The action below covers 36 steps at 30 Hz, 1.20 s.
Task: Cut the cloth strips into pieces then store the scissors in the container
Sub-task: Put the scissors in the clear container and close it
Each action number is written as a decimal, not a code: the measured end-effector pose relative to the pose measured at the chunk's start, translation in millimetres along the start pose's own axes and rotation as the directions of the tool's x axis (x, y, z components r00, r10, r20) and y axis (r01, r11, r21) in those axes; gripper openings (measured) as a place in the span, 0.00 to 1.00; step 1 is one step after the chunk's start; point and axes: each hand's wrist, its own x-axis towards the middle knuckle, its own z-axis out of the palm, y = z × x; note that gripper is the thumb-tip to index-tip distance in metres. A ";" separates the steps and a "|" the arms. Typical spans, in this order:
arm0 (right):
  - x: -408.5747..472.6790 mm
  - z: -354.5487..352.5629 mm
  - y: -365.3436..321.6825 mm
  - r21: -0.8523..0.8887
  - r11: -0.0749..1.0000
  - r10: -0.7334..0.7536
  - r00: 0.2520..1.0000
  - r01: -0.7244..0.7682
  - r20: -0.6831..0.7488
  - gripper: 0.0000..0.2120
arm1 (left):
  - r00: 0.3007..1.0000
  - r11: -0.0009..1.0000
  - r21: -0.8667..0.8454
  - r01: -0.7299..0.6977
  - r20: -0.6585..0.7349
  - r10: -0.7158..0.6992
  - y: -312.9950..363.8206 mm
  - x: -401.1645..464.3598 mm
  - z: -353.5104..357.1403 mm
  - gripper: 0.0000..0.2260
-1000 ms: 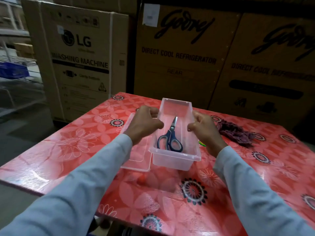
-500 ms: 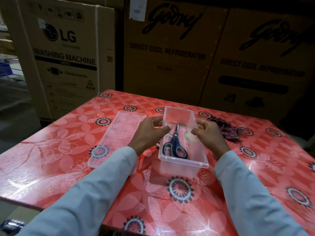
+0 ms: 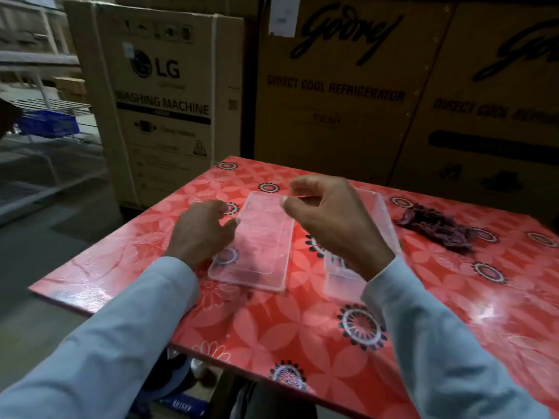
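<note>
I have one view only, worn on the head, looking forward and down across the glossy red flower-patterned table [image 3: 302, 328] at close range. Brown printed cardboard cartons [image 3: 332, 95] stand at twelve o'clock; both pale-blue-sleeved forearms enter from six o'clock.

Dim and softly blurred overall; glare glints on the glossy table [image 3: 490, 313] near its right edge; wide-angle edges bend.

Stacked appliance cartons [image 3: 332, 86] behind floral table [image 3: 302, 328]
</note>
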 end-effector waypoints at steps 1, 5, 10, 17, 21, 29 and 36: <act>-0.4 13.1 -2.6 -0.038 0.999 0.001 0.999 0.000 0.039 0.19 | 0.998 0.997 0.078 0.026 0.047 -0.029 -5.2 -5.0 -1.6 0.14; -3.4 65.8 -0.4 -0.096 0.992 0.095 0.978 -0.078 0.186 0.17 | 0.994 0.996 0.090 0.022 0.106 -0.031 -10.1 -24.2 -7.9 0.08; -2.4 103.6 15.6 -0.009 0.956 0.283 0.912 -0.293 0.298 0.29 | 0.979 0.949 -0.272 0.163 0.168 -0.120 -15.1 -20.8 -7.9 0.13; -7.2 91.2 10.9 0.286 0.875 0.352 0.918 -0.391 0.181 0.38 | 0.902 0.304 -0.849 0.431 0.407 -0.142 9.5 -22.4 -18.0 0.08; -8.1 76.1 10.3 0.391 0.868 0.285 0.951 -0.307 0.115 0.12 | 0.905 0.080 -0.902 0.425 0.422 -0.047 28.4 -22.8 -14.4 0.12; -16.6 26.7 2.3 0.563 0.817 0.208 0.974 -0.125 -0.085 0.18 | 0.777 0.368 -0.738 0.565 0.626 0.061 66.5 -42.6 4.4 0.09; -34.8 -39.9 39.4 0.633 0.768 0.273 0.944 -0.097 -0.187 0.26 | 0.874 0.323 -0.856 0.404 0.465 0.141 96.4 -42.3 -5.3 0.11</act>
